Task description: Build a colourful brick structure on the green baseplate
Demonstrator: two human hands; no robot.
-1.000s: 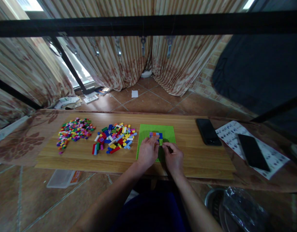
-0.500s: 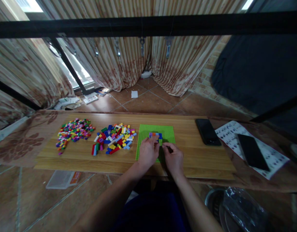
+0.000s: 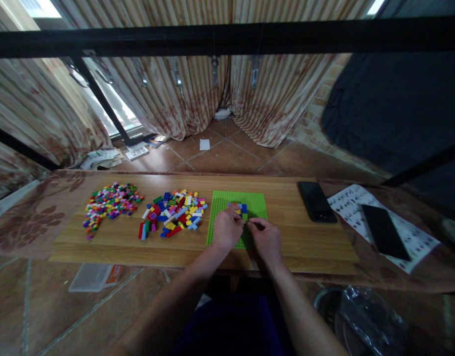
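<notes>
Both hands rest on a green studded baseplate (image 3: pixel 255 200) on the wooden board. My left hand (image 3: pixel 226 231) is curled, its fingertips pinched at a small cluster of orange, blue and yellow bricks (image 3: pixel 239 207) stuck on the plate. My right hand (image 3: pixel 266 239) lies just to the right, its fingers pinched together beside the left fingertips; what they hold is too small to make out. Left of the plate lies a pile of larger mixed-colour bricks (image 3: pixel 172 212). A pile of tiny bricks (image 3: pixel 108 202) sits farther left.
The wooden board (image 3: pixel 305 242) lies on a patterned cloth. A black phone (image 3: pixel 315 201) lies right of the plate, and a second phone (image 3: pixel 383 225) rests on a printed sheet (image 3: pixel 416 240). A black bar crosses overhead. A clear box (image 3: pixel 92 277) is on the floor.
The hands have barely moved; the left fingertips have crept up onto the brick cluster. The view has shifted slightly.
</notes>
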